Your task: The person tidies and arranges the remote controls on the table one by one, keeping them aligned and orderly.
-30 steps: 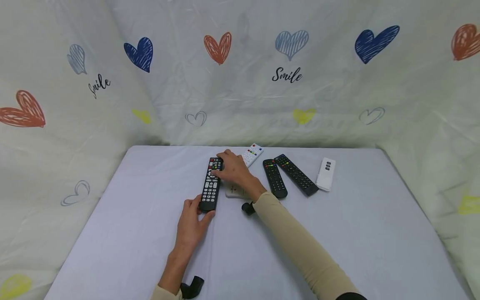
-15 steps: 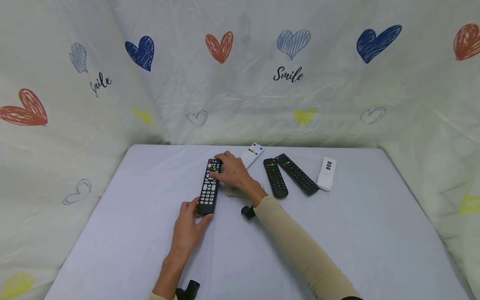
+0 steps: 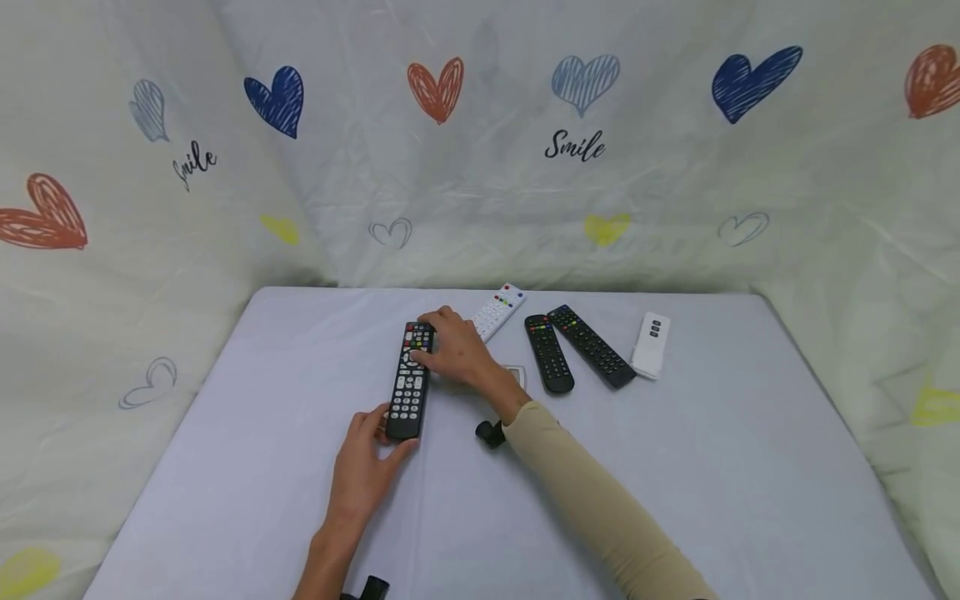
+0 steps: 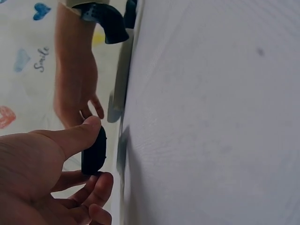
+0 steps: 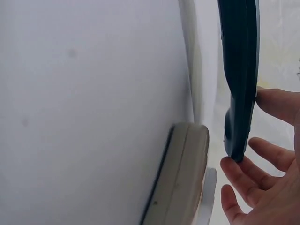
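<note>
A long black remote control [image 3: 410,383] with white and coloured buttons is held slightly above the white table in the head view. My left hand [image 3: 362,467] grips its near end between thumb and fingers; the left wrist view shows that black end [image 4: 95,152] from behind. At the far end, my right hand [image 3: 459,350] has its thumb on the button face. Its fingertips touch the tip of the remote [image 5: 241,79] in the right wrist view. Beneath that hand lies a pale device [image 5: 180,173], mostly hidden in the head view.
Right of the hands lie a white remote with coloured buttons [image 3: 499,312], two black remotes, one shorter [image 3: 549,354] and one longer [image 3: 592,347], and a small white remote [image 3: 650,346]. A heart-printed curtain [image 3: 480,183] hangs behind the table [image 3: 712,467].
Both hands have drawn the black remote a little left and toward me. More of the white remote and an edge of the pale device now show beside the right hand.
</note>
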A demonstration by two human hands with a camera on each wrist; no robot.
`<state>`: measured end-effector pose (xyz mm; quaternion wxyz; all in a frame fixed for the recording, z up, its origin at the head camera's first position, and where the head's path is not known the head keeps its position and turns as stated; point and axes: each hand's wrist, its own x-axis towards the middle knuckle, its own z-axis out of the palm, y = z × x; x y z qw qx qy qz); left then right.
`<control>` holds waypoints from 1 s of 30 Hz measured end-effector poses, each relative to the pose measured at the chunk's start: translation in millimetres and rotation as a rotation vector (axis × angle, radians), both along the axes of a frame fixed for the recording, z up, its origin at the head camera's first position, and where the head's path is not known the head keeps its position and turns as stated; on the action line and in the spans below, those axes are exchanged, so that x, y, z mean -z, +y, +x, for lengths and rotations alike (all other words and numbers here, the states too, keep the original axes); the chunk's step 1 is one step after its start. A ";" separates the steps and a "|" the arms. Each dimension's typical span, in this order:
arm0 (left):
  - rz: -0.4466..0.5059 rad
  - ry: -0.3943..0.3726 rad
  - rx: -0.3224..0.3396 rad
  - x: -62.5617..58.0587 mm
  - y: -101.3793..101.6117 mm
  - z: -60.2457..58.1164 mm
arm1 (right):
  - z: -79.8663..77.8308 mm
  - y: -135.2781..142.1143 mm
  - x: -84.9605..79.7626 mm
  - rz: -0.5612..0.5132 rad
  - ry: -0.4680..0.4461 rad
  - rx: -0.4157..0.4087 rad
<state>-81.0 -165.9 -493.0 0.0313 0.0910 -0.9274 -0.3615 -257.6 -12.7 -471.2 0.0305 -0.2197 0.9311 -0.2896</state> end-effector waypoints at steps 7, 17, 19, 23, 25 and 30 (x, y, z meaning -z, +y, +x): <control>-0.024 0.001 -0.010 3.3 -4.1 5.0 | 6.7 -2.8 3.2 0.006 0.009 -0.024; -0.038 0.025 -0.019 3.3 -8.2 13.0 | 14.6 -8.4 2.6 -0.009 0.035 -0.037; -0.043 0.032 -0.019 3.1 -8.8 13.3 | 15.6 -9.4 2.4 -0.013 0.038 -0.036; -0.052 0.037 -0.016 2.1 -9.9 14.8 | 18.3 -11.2 3.0 -0.005 0.032 -0.038; -0.057 0.037 -0.014 1.8 -10.7 16.4 | 20.3 -12.3 3.3 0.010 0.023 -0.042; -0.069 0.046 -0.015 2.7 -13.3 21.3 | 26.0 -15.6 2.4 0.028 0.004 -0.055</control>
